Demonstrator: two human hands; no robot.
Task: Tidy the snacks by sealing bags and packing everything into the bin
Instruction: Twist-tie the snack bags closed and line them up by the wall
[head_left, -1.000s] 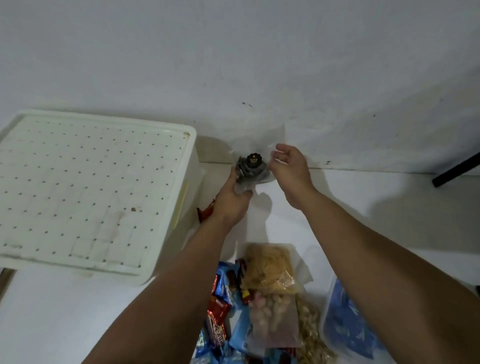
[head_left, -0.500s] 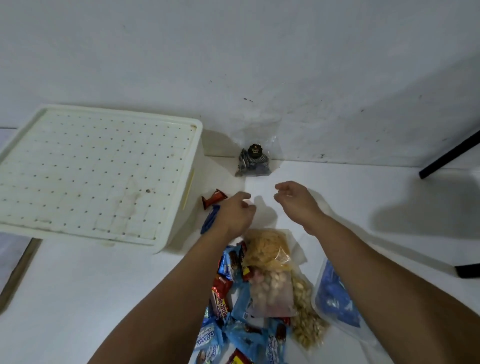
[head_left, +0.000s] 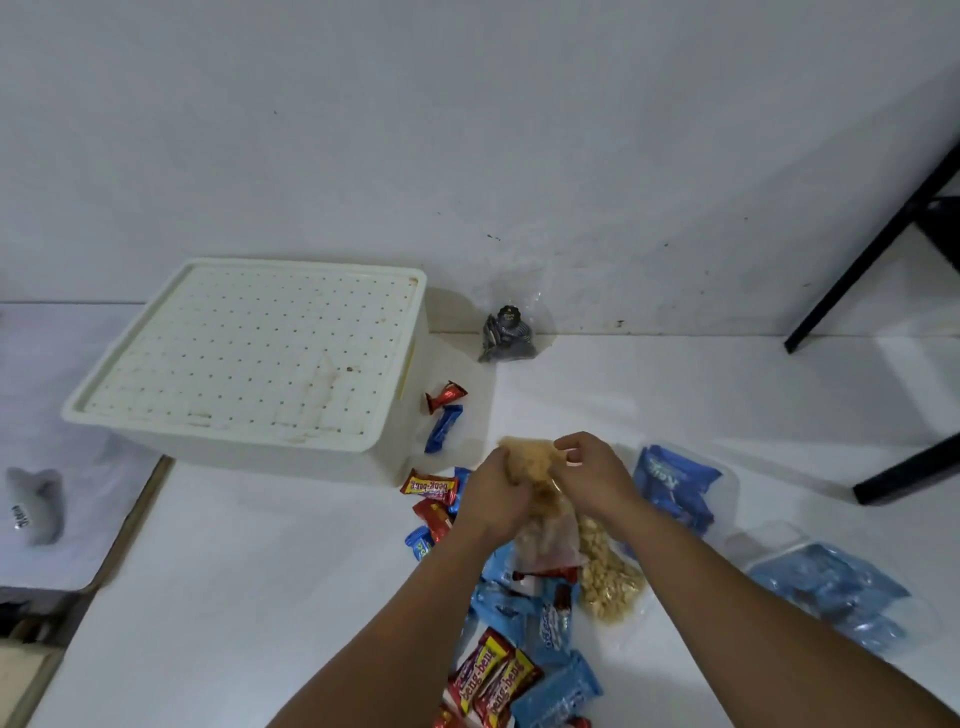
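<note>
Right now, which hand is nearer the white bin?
Left. The left hand sits just right of the bin; the right hand lies further right, beyond the chip bag.

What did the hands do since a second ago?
Both hands let go of the small dark bag, leaving it by the wall, and drew back to the pile. Now the left hand and right hand grip the orange snack bag. The white bin stayed closed.

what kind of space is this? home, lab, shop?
Probably a home room, worked at floor level: a plain white wall meets the white surface, a lidded plastic bin sits beside loose snacks, and a black furniture leg stands nearby.
</note>
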